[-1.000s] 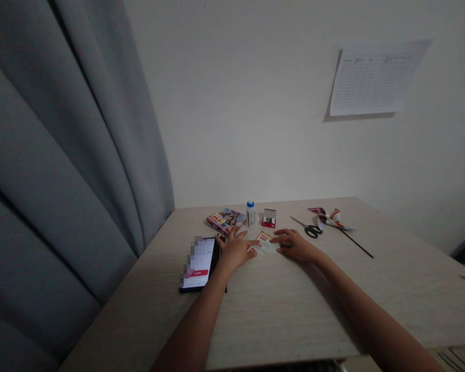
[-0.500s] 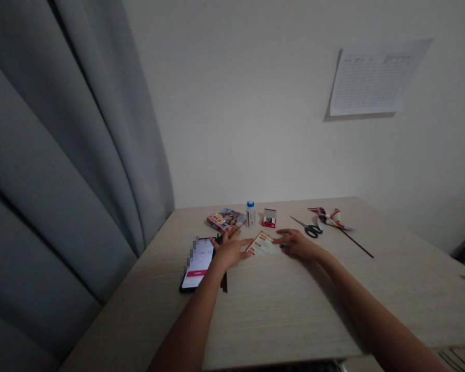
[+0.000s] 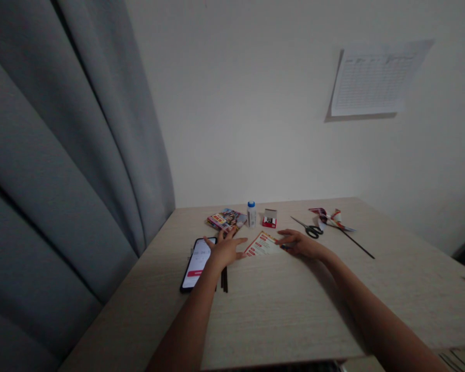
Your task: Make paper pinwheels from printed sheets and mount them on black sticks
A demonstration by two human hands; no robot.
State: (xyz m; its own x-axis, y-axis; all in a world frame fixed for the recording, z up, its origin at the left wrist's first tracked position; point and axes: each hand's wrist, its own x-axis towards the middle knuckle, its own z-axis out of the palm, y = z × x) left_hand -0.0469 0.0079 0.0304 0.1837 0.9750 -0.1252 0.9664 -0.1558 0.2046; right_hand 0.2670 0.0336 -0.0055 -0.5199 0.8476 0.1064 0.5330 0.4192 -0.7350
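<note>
Head view. The printed sheet [image 3: 261,244] lies on the tabletop [image 3: 273,305] between the 2 hands. The left hand [image 3: 223,253] has its fingers spread apart, the thumb near the sheet's left corner; contact there cannot be told. The right hand [image 3: 304,245] meets the sheet's right edge; whether its fingers pinch the paper cannot be told. Likely faults: uneven pressure from the right hand could skew or crease the sheet; a sideways sweep of the left could nudge the phone [image 3: 195,264] or scatter the dark sticks [image 3: 225,281]; an overlong forward push might topple the upright bottle [image 3: 251,217].
</note>
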